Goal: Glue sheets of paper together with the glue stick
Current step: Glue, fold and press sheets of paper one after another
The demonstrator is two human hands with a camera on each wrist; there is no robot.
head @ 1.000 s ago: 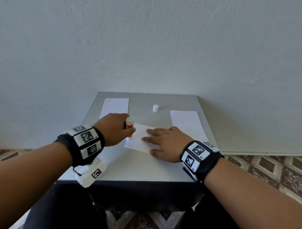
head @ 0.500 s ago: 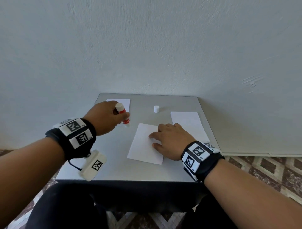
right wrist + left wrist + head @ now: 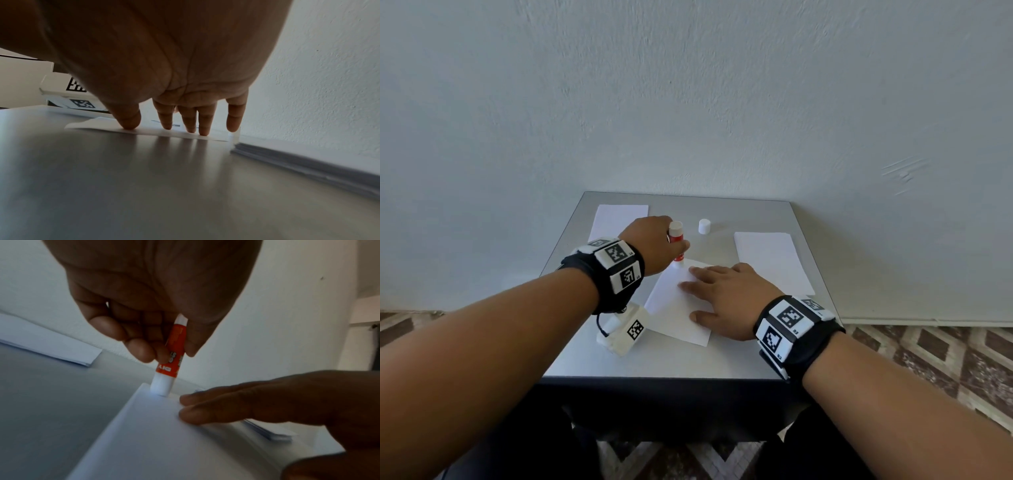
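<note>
A white sheet of paper (image 3: 671, 308) lies slanted in the middle of the grey table (image 3: 681, 363). My left hand (image 3: 654, 245) grips a red and white glue stick (image 3: 677, 241), uncapped and held upright. Its white tip (image 3: 159, 387) touches the sheet's far corner. My right hand (image 3: 726, 296) lies flat on the sheet with straight fingers (image 3: 168, 120) pressing it down. The same sheet (image 3: 156, 439) fills the lower left wrist view, with the right hand's fingers (image 3: 205, 407) beside the glue tip.
The white cap (image 3: 704, 226) of the glue stick stands at the back of the table. One stack of paper (image 3: 618, 219) lies at the back left, another stack (image 3: 774, 262) (image 3: 308, 162) at the right. A wall rises right behind the table.
My left hand lifted the glue stick away to the back left, then brought it down again onto the sheet's far corner. The right hand kept pressing the sheet.
</note>
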